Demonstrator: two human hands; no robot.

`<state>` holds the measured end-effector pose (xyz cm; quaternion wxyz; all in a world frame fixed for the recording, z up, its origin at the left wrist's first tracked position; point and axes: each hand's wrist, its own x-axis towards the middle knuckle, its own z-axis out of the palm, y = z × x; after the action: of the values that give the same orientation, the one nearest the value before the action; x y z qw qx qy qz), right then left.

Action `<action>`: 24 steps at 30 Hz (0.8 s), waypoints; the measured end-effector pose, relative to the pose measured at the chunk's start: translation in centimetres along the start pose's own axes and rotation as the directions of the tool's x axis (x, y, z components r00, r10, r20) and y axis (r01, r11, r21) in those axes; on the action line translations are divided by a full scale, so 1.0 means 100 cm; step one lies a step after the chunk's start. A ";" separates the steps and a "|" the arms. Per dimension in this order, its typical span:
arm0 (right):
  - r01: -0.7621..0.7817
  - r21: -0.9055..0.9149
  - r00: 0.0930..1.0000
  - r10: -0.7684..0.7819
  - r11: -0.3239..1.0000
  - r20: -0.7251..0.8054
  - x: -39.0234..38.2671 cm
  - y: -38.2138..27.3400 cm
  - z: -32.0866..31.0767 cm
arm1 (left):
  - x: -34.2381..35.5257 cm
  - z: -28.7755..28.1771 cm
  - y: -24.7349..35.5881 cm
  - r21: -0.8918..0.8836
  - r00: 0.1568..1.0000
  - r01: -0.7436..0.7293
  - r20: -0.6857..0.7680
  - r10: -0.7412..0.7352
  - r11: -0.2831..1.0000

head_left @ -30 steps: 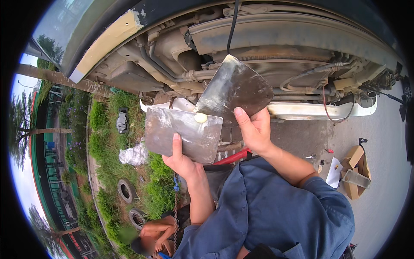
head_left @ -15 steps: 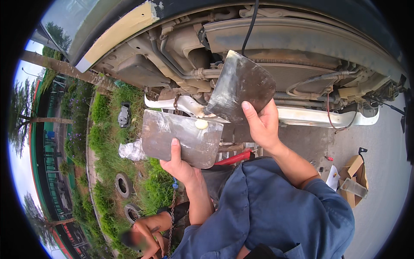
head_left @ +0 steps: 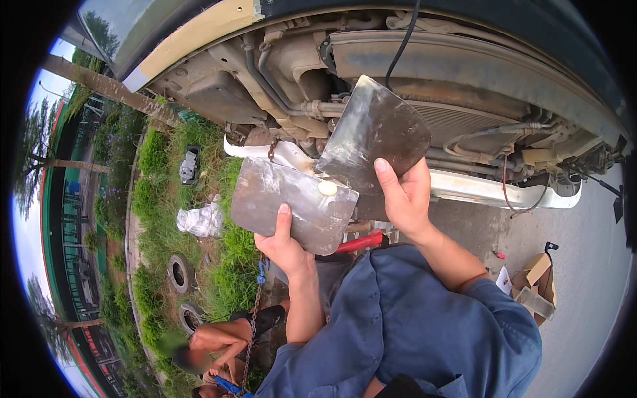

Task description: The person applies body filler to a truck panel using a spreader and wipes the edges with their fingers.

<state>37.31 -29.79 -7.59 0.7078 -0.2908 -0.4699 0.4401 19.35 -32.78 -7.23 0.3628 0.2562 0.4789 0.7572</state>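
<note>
My left hand (head_left: 290,251) grips a flat dark metal plate (head_left: 262,196) with rounded corners, thumb on top and fingers hidden beneath. White smears cover the plate, and a small pale-yellow dab of paste (head_left: 328,188) sits near its right edge. In my right hand (head_left: 406,199) is a second dark plate (head_left: 385,129), tilted up, its left part smeared whitish. That plate's lower left corner comes up to the upper right edge of the first plate; whether they touch I cannot tell. My right thumb presses its face while the other fingers go behind it.
A raised vehicle's exposed front underside (head_left: 464,73) spans the top, with a white bar (head_left: 491,189) below it. A chain (head_left: 251,331) hangs near a crouching person (head_left: 219,341) at lower left. Old tires (head_left: 179,273) lie in grass; an open cardboard box (head_left: 539,268) stands at right.
My left hand's plate has swung to the right and tilted, coming nearer the right plate. The right plate has shifted slightly rightward. The whole view has also moved a little.
</note>
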 end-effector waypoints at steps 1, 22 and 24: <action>0.003 0.003 1.000 -0.003 1.000 0.002 -0.001 0.000 0.004 | -0.003 0.003 0.000 -0.003 1.000 -0.005 -0.003 0.005 1.000; 0.033 0.131 0.987 -0.012 0.991 -0.161 0.014 0.000 0.006 | -0.010 -0.003 0.007 -0.255 0.992 0.106 -0.043 -0.121 0.961; -0.046 0.240 0.976 0.095 0.970 -0.198 0.013 0.004 0.005 | -0.013 0.000 0.005 -0.289 0.991 0.109 -0.046 -0.127 0.951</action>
<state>36.92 -28.40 -7.18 0.7662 -0.2663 -0.3273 0.4847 20.00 -33.95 -6.77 0.4249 0.1475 0.3904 0.8033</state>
